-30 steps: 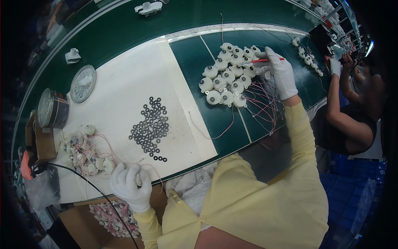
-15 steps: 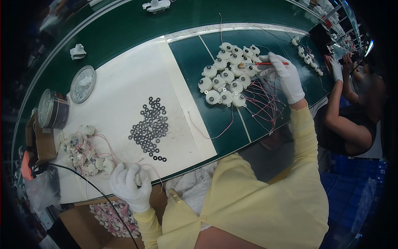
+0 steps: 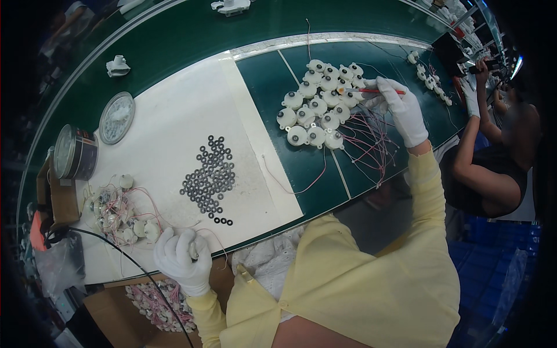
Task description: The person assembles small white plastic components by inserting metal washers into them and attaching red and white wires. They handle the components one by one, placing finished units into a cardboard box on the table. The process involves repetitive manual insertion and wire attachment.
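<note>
My right hand (image 3: 401, 110), in a white glove, pinches a thin red-handled brush (image 3: 380, 90). The brush tip is over a cluster of round white motor-like parts (image 3: 316, 106), most with a dark centre on top. Pink and white wires (image 3: 371, 142) trail from the cluster below that hand. At the near left edge of the table, my gloved left hand (image 3: 183, 258) is closed on a small whitish part, mostly hidden by the fingers. A pink wire (image 3: 219, 239) curves beside it. Several black rings (image 3: 210, 174) lie spread on the white sheet between my hands.
Left of the rings lies a tangled pile of wired white parts (image 3: 125, 214). Behind it stand a tin (image 3: 76, 153) and a round dish (image 3: 117, 118). A black cable (image 3: 125, 255) crosses the left edge, above a box of wired parts (image 3: 159, 304). A co-worker (image 3: 487, 168) sits at right.
The white pieces on the green belt at the back have shifted right. My right hand and the brush have moved very slightly right; my left hand stays in place.
</note>
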Tool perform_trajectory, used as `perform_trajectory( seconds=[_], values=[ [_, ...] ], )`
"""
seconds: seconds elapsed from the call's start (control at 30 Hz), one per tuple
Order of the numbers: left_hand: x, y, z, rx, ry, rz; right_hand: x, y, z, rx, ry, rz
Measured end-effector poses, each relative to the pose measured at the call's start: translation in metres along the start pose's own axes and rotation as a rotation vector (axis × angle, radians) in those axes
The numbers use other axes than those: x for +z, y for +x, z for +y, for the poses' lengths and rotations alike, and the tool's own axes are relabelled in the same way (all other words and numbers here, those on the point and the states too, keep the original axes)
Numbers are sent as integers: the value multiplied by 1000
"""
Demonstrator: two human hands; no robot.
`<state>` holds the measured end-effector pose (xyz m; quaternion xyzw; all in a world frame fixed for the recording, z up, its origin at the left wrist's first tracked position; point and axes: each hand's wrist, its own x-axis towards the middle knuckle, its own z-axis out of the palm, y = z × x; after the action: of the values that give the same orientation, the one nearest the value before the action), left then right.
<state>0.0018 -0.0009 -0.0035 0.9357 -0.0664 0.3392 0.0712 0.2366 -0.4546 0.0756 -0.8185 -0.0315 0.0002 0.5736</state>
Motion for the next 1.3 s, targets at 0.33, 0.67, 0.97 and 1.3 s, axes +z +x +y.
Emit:
perform_trajectory(
  seconds=[0.33, 0.67, 0.97, 1.3],
  values=[
    [-1, -3, 0, -21, -13, -13, 8, -3, -4, -12, -6, -80],
    [0, -3, 0, -17, -8, -17, -2, -2, -4, -50, -43, -47],
    [-1, -1, 1, -15, -6, -12, 8, -1, -4, -24, 16, -58],
    [0, -3, 0, -16, -2, -17, -5, -16, -5, -15, -24, -10]
  ],
)
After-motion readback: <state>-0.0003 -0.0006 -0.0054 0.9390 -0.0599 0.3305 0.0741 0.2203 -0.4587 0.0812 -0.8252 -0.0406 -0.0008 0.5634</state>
